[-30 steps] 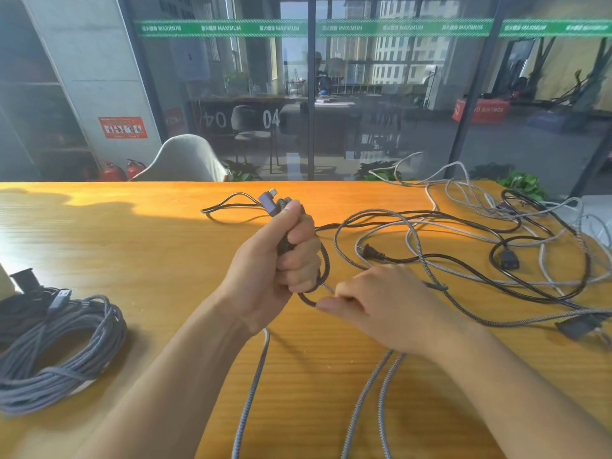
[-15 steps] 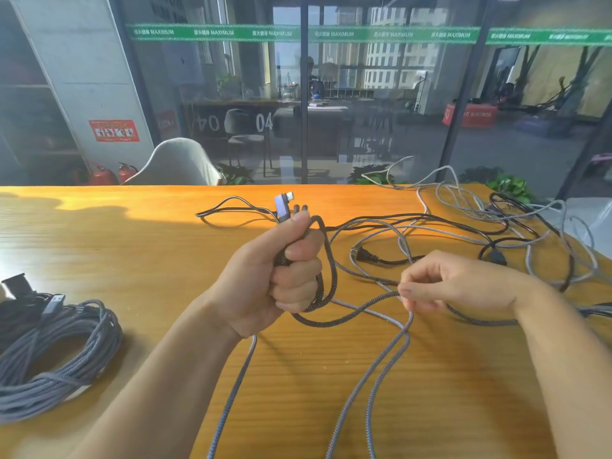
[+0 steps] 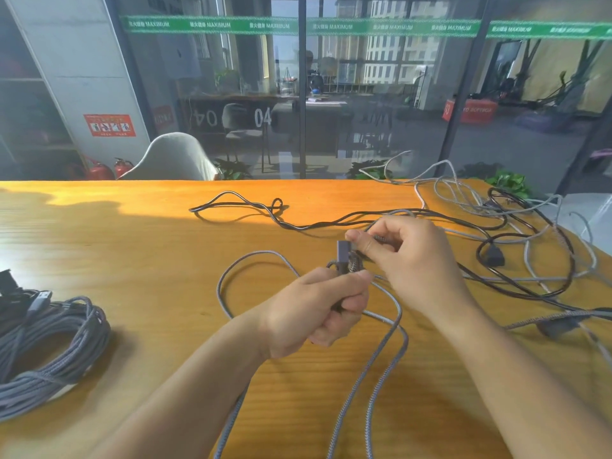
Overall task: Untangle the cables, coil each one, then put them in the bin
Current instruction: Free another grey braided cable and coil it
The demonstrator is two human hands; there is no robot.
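Observation:
My left hand grips a small coil of grey braided cable, whose purple-grey plug sticks up above the fist. My right hand pinches a strand of the same cable just above and right of the plug. Loose loops of this cable trail across the wooden table toward me. A tangle of black and light grey cables lies at the right, with a thin black cable stretching left from it. No bin is in view.
A finished coil of grey braided cable lies at the table's left edge beside a black item. A pale object sits at the far right edge. A white chair stands behind the table, before a glass wall.
My right hand swung from the right up to the plug, bringing a strand onto the coil. My left hand lowered and shifted right. The thin black cable now lies apart from the plug.

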